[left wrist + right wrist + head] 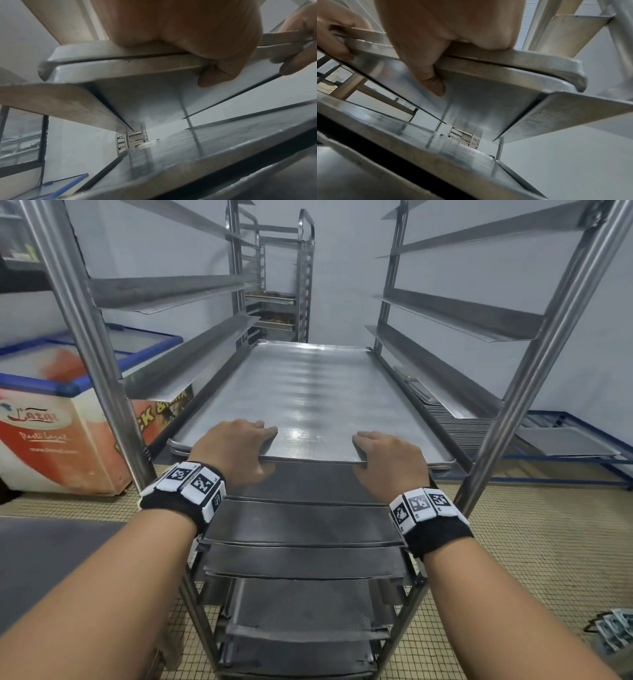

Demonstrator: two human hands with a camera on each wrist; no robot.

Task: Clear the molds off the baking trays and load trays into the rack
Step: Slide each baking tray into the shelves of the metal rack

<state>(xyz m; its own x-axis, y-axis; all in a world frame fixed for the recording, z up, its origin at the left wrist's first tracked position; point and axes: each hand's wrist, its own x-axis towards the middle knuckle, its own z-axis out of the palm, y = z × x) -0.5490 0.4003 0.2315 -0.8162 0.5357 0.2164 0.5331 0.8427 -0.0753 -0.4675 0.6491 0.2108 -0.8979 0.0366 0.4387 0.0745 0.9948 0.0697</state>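
A bare steel baking tray [308, 392] lies flat on the rails of the tall steel rack [89, 313], its far end deep inside. No molds are in view. My left hand [253, 450] grips the tray's near rim left of centre, fingers on top and thumb below. My right hand [373, 455] grips the same rim right of centre in the same way. The left wrist view shows my left hand [205, 54] pinching two stacked rims [120, 60], thumb against the underside. In the right wrist view my right hand [428, 60] holds those rims [513, 60] likewise.
Several darker trays [301, 525] fill the rack's lower rails, one of them perforated [301, 607]. A chest freezer [51, 412] stands at the left and a second rack [281, 285] at the back wall. A stack of trays [479, 422] sits on a low blue frame at the right.
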